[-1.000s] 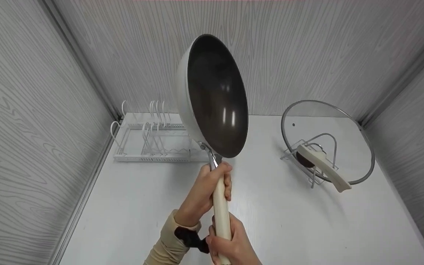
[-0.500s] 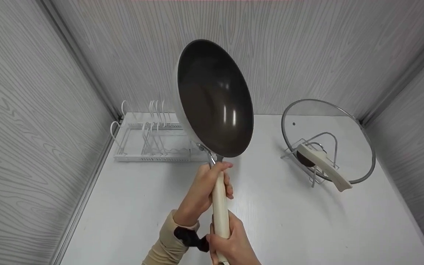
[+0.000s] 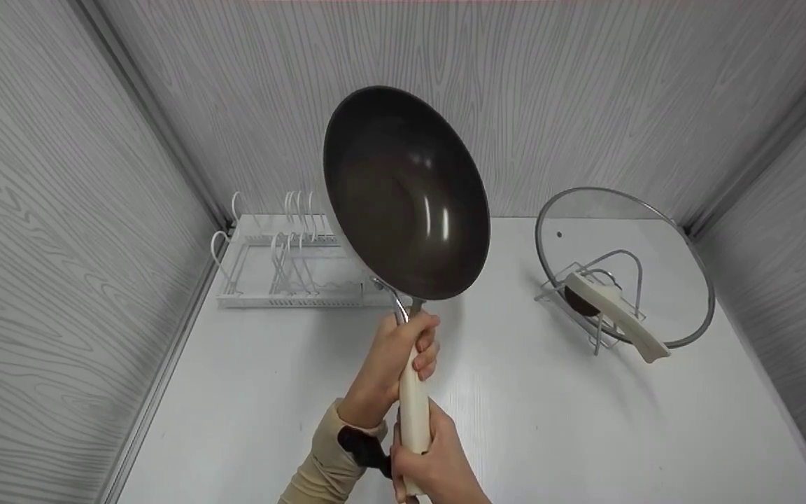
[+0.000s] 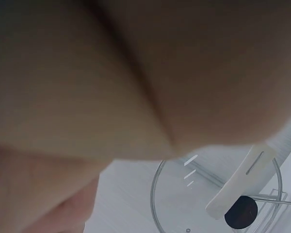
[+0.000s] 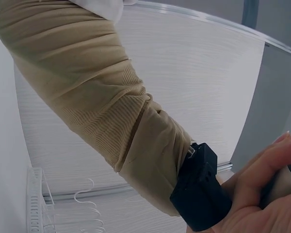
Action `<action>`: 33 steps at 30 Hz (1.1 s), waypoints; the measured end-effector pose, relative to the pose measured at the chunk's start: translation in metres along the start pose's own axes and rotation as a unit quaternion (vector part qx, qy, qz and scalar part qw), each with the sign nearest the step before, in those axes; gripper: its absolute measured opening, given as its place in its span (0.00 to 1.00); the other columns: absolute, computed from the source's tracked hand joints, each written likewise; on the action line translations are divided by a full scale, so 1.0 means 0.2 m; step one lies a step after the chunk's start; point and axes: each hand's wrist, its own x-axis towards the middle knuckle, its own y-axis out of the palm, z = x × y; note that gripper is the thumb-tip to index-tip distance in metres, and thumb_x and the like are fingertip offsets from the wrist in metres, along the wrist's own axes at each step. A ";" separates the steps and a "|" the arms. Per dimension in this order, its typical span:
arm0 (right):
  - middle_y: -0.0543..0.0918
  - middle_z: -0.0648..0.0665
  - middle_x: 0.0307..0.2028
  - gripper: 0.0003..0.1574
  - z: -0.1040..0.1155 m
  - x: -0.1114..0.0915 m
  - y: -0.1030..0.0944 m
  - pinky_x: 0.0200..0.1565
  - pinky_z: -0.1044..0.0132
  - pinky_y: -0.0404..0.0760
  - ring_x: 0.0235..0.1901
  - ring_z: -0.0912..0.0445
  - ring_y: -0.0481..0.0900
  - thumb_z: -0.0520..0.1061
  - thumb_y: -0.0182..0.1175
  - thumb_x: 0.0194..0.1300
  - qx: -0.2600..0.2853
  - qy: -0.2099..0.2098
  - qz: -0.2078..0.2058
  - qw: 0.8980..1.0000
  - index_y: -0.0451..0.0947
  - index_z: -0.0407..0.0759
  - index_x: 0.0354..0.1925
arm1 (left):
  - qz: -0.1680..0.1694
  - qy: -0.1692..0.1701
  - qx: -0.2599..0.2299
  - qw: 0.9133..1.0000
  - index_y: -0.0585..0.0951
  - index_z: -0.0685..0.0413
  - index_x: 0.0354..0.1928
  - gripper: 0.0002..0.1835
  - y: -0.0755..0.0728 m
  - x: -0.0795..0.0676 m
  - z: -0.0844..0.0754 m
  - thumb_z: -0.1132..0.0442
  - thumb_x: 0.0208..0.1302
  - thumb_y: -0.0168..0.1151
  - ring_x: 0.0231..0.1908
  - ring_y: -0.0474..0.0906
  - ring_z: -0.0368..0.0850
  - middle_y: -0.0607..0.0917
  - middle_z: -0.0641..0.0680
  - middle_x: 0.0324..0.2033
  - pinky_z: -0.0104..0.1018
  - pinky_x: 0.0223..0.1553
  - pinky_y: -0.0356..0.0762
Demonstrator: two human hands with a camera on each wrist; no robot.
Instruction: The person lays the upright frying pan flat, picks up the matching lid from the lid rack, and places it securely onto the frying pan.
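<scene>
A frying pan (image 3: 403, 196), deep and dark brown inside, is held up in the middle of the head view with its inside turned toward me. My left hand (image 3: 392, 357) grips the upper part of its cream handle (image 3: 415, 413), just below the metal neck. Lower down, my right hand (image 3: 434, 455) holds the handle near its end. Blurred skin fills most of the left wrist view. In the right wrist view, fingers (image 5: 262, 179) of the right hand curl at the lower right, beside the left wrist's black camera (image 5: 201, 189) and tan sleeve (image 5: 97, 92).
A white dish rack (image 3: 291, 302) stands at the back left of the white table (image 3: 550, 420), partly behind the pan. To the right, a glass lid (image 3: 683, 294) with a cream handle (image 3: 620, 318) leans on a wire stand (image 3: 637, 269). Grey wood-grain panels enclose the table.
The pan has turned so that more of its dark inside faces me, its top edge moving left and down. Both hands keep their hold, shifting slightly; rack and lid stay put.
</scene>
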 end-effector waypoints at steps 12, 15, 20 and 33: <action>0.75 0.47 0.21 0.23 0.00 -0.01 0.00 0.15 0.68 0.75 0.12 0.61 0.73 0.30 0.52 0.52 0.029 -0.017 0.024 0.999 0.60 0.31 0.48 | 0.028 -0.023 -0.072 0.997 0.61 0.52 0.17 0.17 -0.01 0.01 0.01 0.73 0.62 0.47 0.05 0.60 0.34 0.62 0.46 0.11 0.25 0.06 0.60; 0.75 0.46 0.22 0.25 0.01 -0.01 0.01 0.17 0.68 0.76 0.14 0.61 0.73 0.30 0.53 0.51 0.028 -0.021 0.015 0.999 0.59 0.30 0.49 | 0.044 -0.024 -0.088 0.995 0.61 0.52 0.16 0.17 0.00 0.01 0.00 0.72 0.63 0.45 0.05 0.60 0.34 0.62 0.46 0.10 0.25 0.06 0.60; 0.75 0.47 0.22 0.25 0.03 -0.02 0.02 0.17 0.68 0.76 0.14 0.61 0.74 0.30 0.53 0.50 0.040 -0.033 0.014 0.999 0.59 0.31 0.47 | 0.079 -0.049 -0.124 0.988 0.60 0.52 0.16 0.17 0.00 0.02 -0.01 0.69 0.65 0.41 0.05 0.60 0.33 0.61 0.45 0.10 0.24 0.06 0.60; 0.75 0.47 0.22 0.28 0.05 -0.03 0.02 0.15 0.69 0.75 0.13 0.61 0.74 0.28 0.52 0.53 0.082 -0.043 0.041 0.995 0.54 0.28 0.52 | 0.110 -0.081 -0.162 0.977 0.57 0.52 0.15 0.19 0.01 0.03 0.00 0.67 0.66 0.36 0.05 0.59 0.33 0.61 0.44 0.09 0.23 0.07 0.61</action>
